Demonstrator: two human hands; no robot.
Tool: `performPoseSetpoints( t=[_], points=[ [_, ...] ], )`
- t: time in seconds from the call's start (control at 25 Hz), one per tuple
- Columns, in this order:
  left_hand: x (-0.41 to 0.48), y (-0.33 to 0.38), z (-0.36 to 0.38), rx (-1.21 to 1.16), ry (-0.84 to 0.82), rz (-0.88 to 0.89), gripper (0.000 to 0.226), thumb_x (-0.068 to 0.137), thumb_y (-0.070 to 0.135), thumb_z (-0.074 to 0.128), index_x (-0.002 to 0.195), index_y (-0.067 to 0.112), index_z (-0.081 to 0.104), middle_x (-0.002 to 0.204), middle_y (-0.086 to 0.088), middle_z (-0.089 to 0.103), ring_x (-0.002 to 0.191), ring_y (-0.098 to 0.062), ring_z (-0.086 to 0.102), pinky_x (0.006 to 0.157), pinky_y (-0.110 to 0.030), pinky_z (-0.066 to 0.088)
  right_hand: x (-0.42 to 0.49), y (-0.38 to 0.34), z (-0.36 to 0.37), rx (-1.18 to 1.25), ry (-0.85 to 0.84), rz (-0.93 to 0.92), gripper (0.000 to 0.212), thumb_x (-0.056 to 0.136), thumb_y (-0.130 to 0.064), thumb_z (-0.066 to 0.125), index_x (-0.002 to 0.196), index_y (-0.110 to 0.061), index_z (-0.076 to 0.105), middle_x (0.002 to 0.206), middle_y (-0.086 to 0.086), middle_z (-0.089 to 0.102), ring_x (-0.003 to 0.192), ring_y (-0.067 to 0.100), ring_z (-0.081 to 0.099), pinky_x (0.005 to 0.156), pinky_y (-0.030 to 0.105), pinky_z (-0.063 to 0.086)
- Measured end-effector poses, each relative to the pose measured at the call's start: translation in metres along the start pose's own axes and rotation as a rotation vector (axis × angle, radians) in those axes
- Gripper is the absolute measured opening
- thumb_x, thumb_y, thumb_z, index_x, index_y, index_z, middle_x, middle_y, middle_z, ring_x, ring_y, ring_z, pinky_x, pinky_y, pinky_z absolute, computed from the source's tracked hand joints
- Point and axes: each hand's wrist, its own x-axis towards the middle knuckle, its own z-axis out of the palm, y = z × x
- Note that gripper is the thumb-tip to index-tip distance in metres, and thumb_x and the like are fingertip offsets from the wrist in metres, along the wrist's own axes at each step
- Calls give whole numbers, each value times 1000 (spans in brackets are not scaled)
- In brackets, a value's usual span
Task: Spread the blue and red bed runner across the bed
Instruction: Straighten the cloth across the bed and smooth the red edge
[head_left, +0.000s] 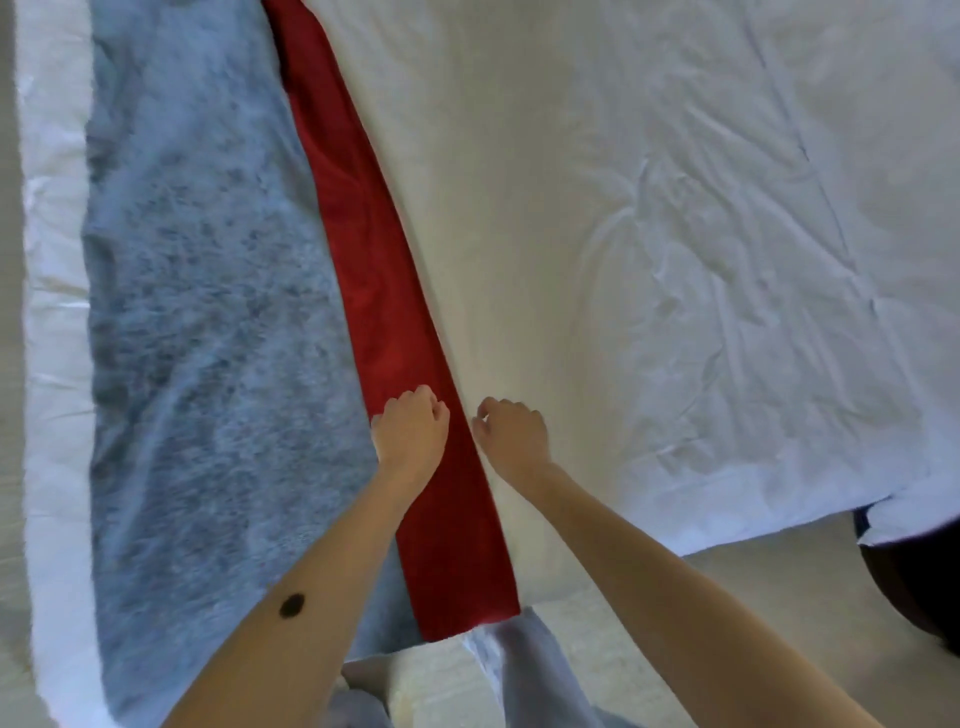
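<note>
White wrinkled bed sheet (675, 208), blue-red runner (218, 322), left hand (410, 434) and right hand (514, 434) grips clenched, empty

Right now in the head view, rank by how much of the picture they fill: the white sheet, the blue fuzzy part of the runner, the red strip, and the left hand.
1. White sheet
2. Blue fuzzy part
3. Red strip
4. Left hand
</note>
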Motion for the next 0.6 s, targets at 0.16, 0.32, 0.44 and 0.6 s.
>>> performPoseSetpoints(
  t=[0.16,0.32,0.44,0.6],
  points=[
    [17,8,37,48,-57,-71,33,94,37,40,103,9,57,104,-12,64,100,-31,57,82,-43,42,4,7,31,102,-75,37,30,95,-34,44,108,-11,59,101,8,68,96,28,61,87,38,42],
    [25,14,59,68,-86,-110,35,93,37,41,101,5,55,103,-15,64,98,-34,58,82,-43,44,10,17,42,195,-102,101,26,93,-32,48,101,-11,61,97,6,69,92,27,62,85,37,46],
    [33,18,64,65,-93,-146,29,91,29,42,95,3,55,99,-18,64,93,-36,59,79,-41,44,14,20,44,265,-135,77,22,92,-23,47,93,-11,65,92,8,71,88,28,63,81,37,46],
    [29,31,66,-75,-77,-96,21,87,19,44,84,0,53,90,-21,64,83,-38,59,72,-42,45,12,34,42,274,-149,54,22,93,-24,46,96,-14,66,92,8,72,87,28,64,77,36,44]
  ],
)
